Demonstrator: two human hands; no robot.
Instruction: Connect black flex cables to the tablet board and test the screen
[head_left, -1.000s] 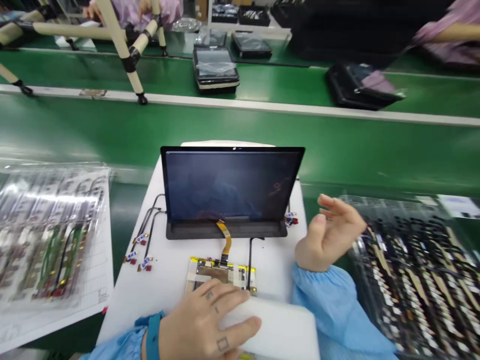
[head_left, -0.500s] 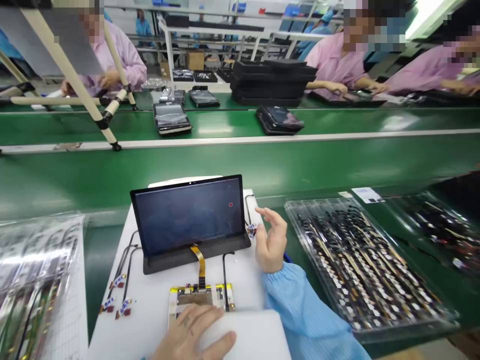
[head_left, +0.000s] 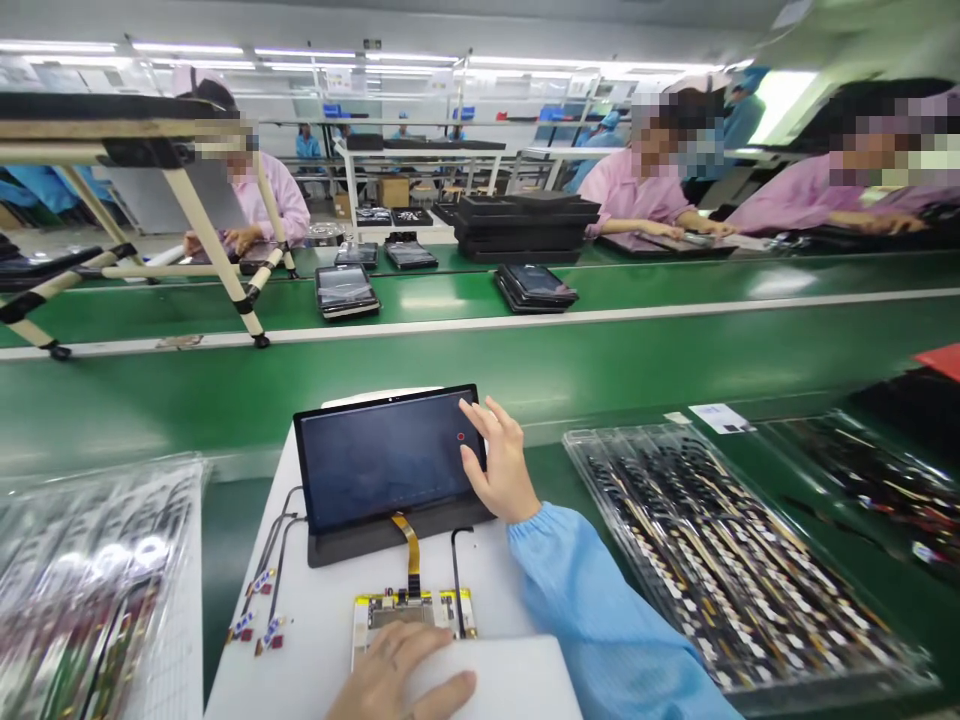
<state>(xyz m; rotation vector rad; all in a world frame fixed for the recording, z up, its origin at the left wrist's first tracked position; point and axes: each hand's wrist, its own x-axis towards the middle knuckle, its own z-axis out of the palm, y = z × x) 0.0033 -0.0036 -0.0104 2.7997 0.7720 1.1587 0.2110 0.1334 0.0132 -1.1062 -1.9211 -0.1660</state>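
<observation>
A tablet screen [head_left: 390,465] leans upright on a dark stand [head_left: 352,545], dimly lit with a small red icon near its right side. My right hand [head_left: 501,462], in a blue sleeve, is raised in front of the screen's right edge with fingers apart and nothing in them; whether a fingertip touches the glass I cannot tell. An orange ribbon cable [head_left: 412,550] runs down from the screen to a circuit board with yellow edging [head_left: 409,608]. My left hand [head_left: 405,672] lies spread over the board's lower part and a white block [head_left: 517,670], hiding some of both.
Several small black cables [head_left: 274,580] lie on the left of the white work surface [head_left: 315,670]. Clear trays of parts stand left [head_left: 97,560] and right [head_left: 720,560]. Beyond the green bench, tablet stacks [head_left: 534,288], a pipe frame [head_left: 217,255] and co-workers in pink [head_left: 630,190] appear.
My right hand has moved from beside the screen to in front of its right edge, fingers now straighter. The camera view has tilted up. My left hand stays on the board and block.
</observation>
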